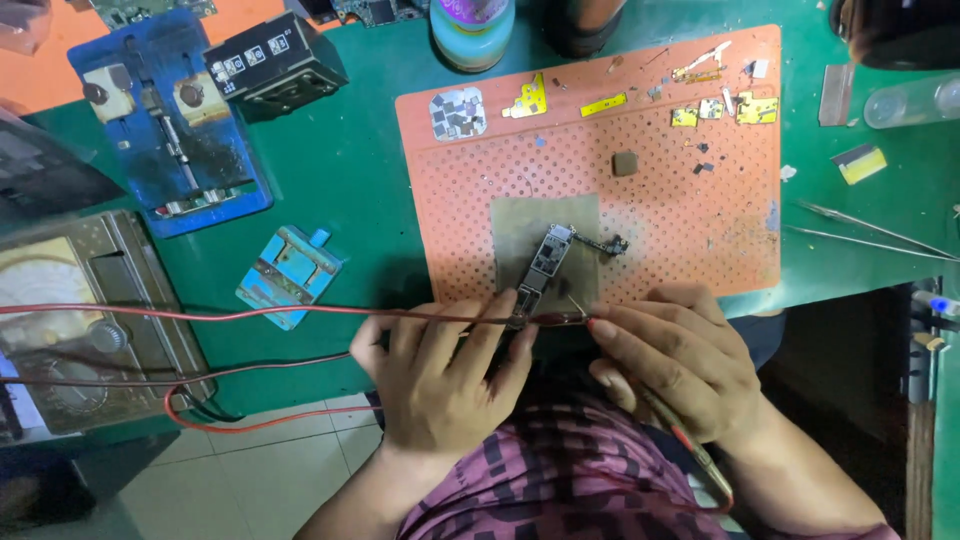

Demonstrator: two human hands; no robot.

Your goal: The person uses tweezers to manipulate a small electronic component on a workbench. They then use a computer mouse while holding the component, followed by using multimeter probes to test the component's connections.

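Probing step: with your left hand (445, 375) pinching the near end of the small circuit board (545, 262) on the grey pad (520, 225) of the orange mat (700, 200), keep your right hand (680, 365), closed around the red probe (570, 318), steady on one contact.

Both hands, left (445, 375) & right (675, 365), seemingly hold probes on circuit board (548, 262).

Blue board holder (170, 120), small blue clamp (290, 275), analog meter (70, 320), tweezers (870, 230), black box (275, 60)
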